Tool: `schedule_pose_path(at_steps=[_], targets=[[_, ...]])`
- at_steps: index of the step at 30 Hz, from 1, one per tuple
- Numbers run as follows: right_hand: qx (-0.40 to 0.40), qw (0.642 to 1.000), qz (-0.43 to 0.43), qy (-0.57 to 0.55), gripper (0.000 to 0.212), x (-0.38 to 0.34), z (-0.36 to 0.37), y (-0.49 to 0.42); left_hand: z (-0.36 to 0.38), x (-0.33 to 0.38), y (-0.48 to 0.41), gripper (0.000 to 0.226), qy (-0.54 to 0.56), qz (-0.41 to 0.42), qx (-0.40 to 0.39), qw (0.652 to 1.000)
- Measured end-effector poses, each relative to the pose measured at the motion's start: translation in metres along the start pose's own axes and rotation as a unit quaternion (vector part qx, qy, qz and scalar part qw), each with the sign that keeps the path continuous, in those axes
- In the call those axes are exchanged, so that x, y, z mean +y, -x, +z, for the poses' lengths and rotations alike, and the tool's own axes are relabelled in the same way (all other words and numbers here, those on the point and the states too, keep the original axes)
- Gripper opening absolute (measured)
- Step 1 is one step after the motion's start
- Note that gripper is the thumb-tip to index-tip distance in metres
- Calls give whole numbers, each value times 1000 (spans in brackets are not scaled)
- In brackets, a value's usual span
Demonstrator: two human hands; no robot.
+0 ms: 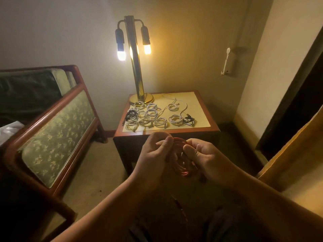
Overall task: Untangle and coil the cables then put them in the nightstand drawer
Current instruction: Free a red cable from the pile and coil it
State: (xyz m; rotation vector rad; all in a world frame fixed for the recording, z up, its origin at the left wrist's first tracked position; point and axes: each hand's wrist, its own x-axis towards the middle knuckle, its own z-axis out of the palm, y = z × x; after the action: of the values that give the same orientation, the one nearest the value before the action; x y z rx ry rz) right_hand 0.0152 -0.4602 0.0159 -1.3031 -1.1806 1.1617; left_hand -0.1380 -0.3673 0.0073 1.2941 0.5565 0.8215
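A red cable point(181, 169) wound into loops hangs between both hands, in front of the nightstand point(206, 109). My left hand point(155, 154) grips the left side of the loops with its thumb on top. My right hand point(201, 154) pinches the right side near the top. A loose red end point(180, 206) trails down below the hands. On the nightstand top lie several coiled white cables point(152, 114), a coiled black one point(130, 115) at the left, another dark coil point(189, 120) at the right and one loose white cable point(180, 103). No drawer shows from here.
A brass lamp point(136, 67) with lit bulbs stands at the nightstand's back left corner. A wooden armchair with green patterned padding point(57, 133) is at the left. A white object point(226, 62) hangs on the wall at the right. Carpet lies between chair and nightstand.
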Motion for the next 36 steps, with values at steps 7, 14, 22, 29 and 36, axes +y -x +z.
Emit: schedule_pose_path(at_steps=[7,14,22,29,36], targets=[[15,999,-24,41,31,-17,3,-1,-23,14,-8,19,-143,131,27,981],[24,997,-78,-13,31,-26,14,-2,-23,11,-2,15,-313,240,-3,919],[39,985,-92,-144,42,-46,-3,-26,0,39,-18,66,0,27,-53,998],[102,981,-154,-55,27,-76,-5,-41,7,68,-36,62,1,97,-57,994],[165,972,-149,77,23,-86,5,-48,-2,82,-41,72,-2,80,-68,994]])
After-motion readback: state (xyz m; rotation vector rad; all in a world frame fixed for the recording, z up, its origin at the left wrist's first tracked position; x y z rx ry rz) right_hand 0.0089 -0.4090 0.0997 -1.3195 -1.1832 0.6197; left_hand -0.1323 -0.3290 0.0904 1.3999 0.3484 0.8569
